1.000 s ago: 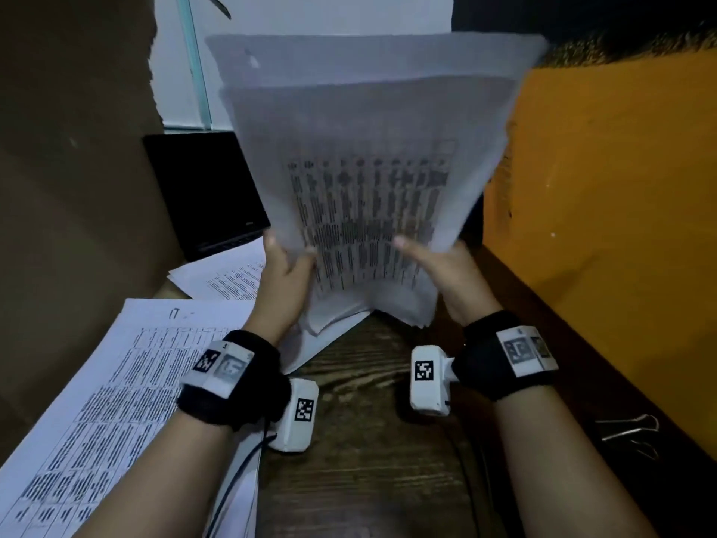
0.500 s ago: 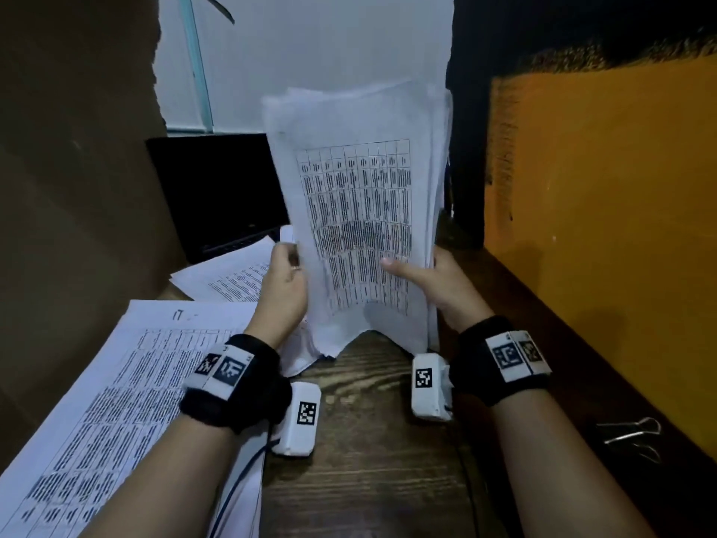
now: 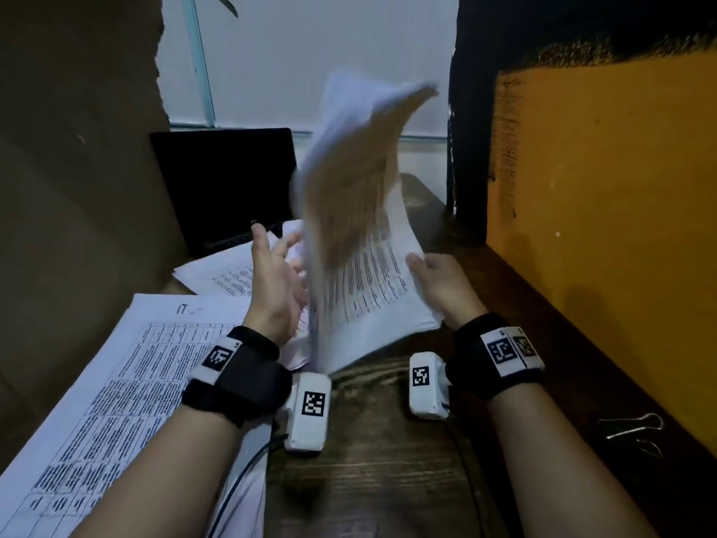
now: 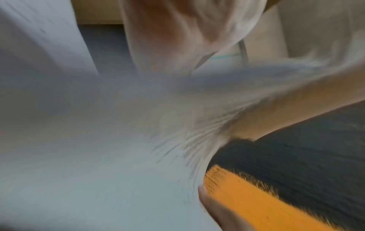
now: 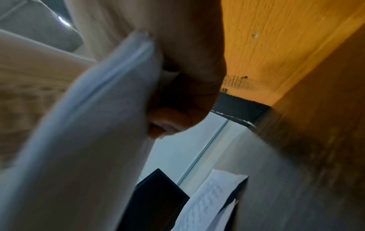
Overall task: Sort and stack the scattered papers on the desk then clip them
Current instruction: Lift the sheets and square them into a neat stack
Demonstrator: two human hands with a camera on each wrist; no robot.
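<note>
A stack of printed papers point(image 3: 357, 227) stands tilted and motion-blurred over the wooden desk point(image 3: 388, 460), its lower edge near the desk top. My right hand point(image 3: 434, 277) grips the stack's right edge; in the right wrist view the fingers point(image 5: 187, 62) curl round the sheet edges point(image 5: 118, 78). My left hand point(image 3: 271, 273) is beside the stack's left edge with its fingers spread and straight, holding nothing. In the left wrist view the paper point(image 4: 98, 140) is only a blur. A printed sheet point(image 3: 116, 382) lies on the desk at the left, another point(image 3: 221, 273) behind it.
A binder clip point(image 3: 632, 429) lies on the desk at the right, close to the orange panel point(image 3: 601, 227). A dark laptop point(image 3: 221, 180) stands at the back left. A brown wall closes off the left side.
My left hand has let go of the stack and spread open. The stack has turned edge-on and swung toward the right, now held by my right hand alone.
</note>
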